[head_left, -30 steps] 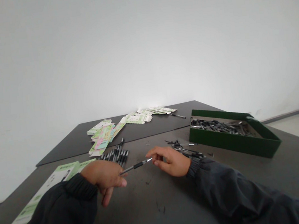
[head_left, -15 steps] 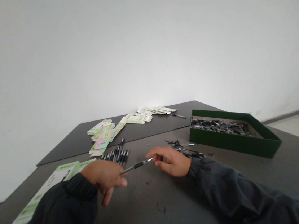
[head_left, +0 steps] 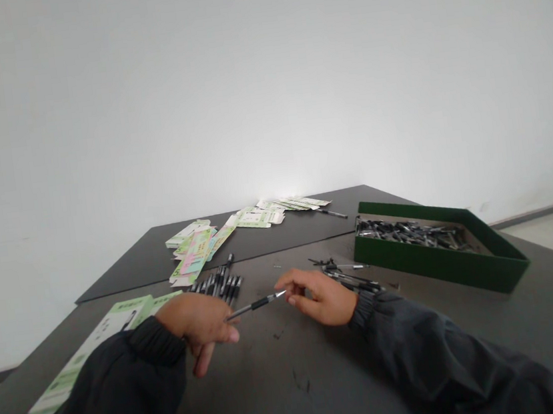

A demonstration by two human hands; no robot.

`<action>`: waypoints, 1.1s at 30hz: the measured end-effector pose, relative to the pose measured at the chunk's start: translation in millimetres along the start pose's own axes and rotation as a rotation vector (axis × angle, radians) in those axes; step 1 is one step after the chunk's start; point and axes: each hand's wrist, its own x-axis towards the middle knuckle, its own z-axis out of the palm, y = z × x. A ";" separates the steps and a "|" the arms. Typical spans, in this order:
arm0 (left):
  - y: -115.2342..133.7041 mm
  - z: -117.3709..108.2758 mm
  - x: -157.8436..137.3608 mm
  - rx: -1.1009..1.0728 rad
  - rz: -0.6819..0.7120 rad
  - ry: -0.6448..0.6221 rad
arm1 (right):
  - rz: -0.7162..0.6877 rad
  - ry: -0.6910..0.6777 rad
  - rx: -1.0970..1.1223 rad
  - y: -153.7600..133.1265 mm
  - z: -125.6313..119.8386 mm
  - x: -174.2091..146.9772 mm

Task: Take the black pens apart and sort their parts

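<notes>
Evidently, a black-gripped pen (head_left: 261,302) spans the gap between two hands above the dark table (head_left: 260,404).
Clocked from that pen, the left hand (head_left: 200,320) sits at 9, pinching its rear end; the right hand (head_left: 324,297) sits at 3, fingers loosely curled beside the pointed tip, though whether they touch it I cannot tell. Capped pens (head_left: 219,284) lie bunched near 10, just beyond the left hand; loose pens (head_left: 359,283) lie toward 3, behind the right. Farther out toward 3 stands a green box (head_left: 435,267) filled with pens; flattened cartons (head_left: 260,218) lie toward 12.
</notes>
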 end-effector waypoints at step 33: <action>2.3 0.6 -2.1 0.036 -0.003 0.009 | -0.013 0.007 0.007 -0.2 -0.1 -0.2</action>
